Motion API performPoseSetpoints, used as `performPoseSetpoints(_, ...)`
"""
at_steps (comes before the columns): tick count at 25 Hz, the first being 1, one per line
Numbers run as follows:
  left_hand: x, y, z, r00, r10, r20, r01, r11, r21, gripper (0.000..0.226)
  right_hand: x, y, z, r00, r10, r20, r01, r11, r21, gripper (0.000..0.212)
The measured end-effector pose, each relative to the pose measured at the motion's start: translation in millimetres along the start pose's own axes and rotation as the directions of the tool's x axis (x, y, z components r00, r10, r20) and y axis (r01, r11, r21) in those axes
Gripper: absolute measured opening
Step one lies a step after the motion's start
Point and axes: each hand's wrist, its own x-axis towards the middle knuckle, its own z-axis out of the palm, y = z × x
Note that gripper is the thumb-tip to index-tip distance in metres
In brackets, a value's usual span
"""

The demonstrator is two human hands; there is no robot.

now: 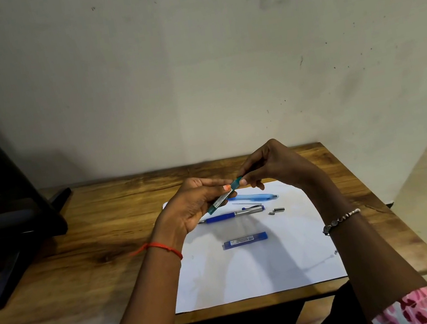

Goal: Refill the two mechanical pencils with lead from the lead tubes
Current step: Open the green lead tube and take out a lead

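A person's left hand (191,208) is gripping a teal lead tube (225,196) above a white sheet (252,268) on a wooden table (81,254), while the right hand (272,166) is pinching the tube's upper end between thumb and fingers. Below them are lying a dark blue mechanical pencil (231,215), a loose lead (246,204), a blue lead tube (245,240), a light blue mechanical pencil (255,197) and two small metal caps (276,211).

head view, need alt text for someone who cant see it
Two bare hands hold a green lead tube above a white sheet of paper on a wooden table: the left hand grips its body, the right hand pinches its top end. Two blue mechanical pencils, loose leads, small caps and a blue lead tube lie on the sheet.
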Motion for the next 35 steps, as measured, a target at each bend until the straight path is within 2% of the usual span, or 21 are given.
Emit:
performPoseSetpoints(8, -2, 3, 0, 1.0, 0.028, -0.013, -0.026, 0.985, 0.169, 0.019, 0, -3, 4, 0.998, 0.015, 0.068, -0.009, 0.997, -0.083, 0.014)
performPoseSetpoints(13, -3, 3, 0, 0.999, 0.028, -0.015, -0.025, 0.985, 0.173, 0.017, 2, -3, 7, 0.997, 0.026, 0.069, -0.024, 0.999, -0.023, 0.017)
performPoseSetpoints(17, -6, 4, -10, 0.999, -0.03, -0.016, 0.033, 0.972, 0.231, 0.015, 5, -1, 14, 0.991, 0.041, 0.124, -0.029, 0.995, -0.095, 0.016)
performPoseSetpoints(19, -8, 1, -14, 0.997, -0.051, -0.053, 0.068, 0.916, 0.395, 0.018, 8, 2, 15, 0.991, 0.082, 0.101, -0.06, 0.977, -0.204, 0.015)
performPoseSetpoints(21, -7, -4, -17, 0.995, -0.024, -0.092, 0.076, 0.777, 0.625, 0.019, 11, 9, 15, 0.993, 0.113, 0.034, -0.092, 0.923, -0.374, 0.014)
performPoseSetpoints(23, -7, -8, -16, 0.995, -0.004, -0.097, 0.075, 0.668, 0.741, 0.019, 12, 17, 18, 0.991, 0.131, 0.011, -0.106, 0.845, -0.524, 0.013)
performPoseSetpoints(28, -6, -14, -7, 0.993, 0.02, -0.115, 0.088, 0.525, 0.846, 0.02, 22, 31, 34, 0.984, 0.178, -0.006, -0.138, 0.74, -0.659, 0.017)
performPoseSetpoints(35, 3, -23, -6, 0.99, 0.048, -0.132, 0.096, 0.456, 0.885, 0.02, 28, 33, 45, 0.982, 0.187, -0.028, -0.143, 0.638, -0.757, 0.018)
